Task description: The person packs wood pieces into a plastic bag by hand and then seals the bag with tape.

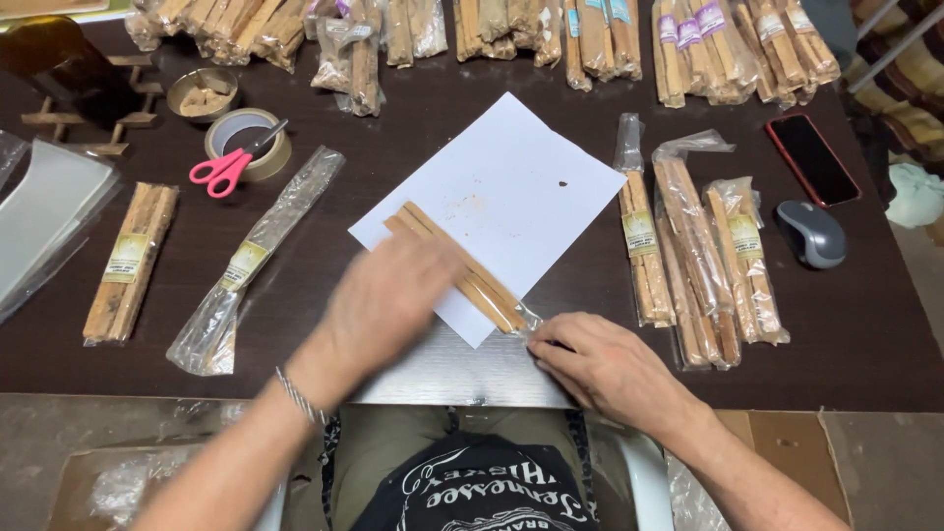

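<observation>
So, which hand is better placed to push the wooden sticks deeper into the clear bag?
Probably the left hand: it lies on the wooden sticks over the white paper. The right hand pinches the clear bag at its end.

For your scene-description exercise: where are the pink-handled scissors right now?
In the head view, the pink-handled scissors lie at the table's upper left, resting across a roll of tape, just right of a small round tin.

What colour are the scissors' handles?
Pink. The scissors lie across a tape roll, clearest in the head view.
</observation>
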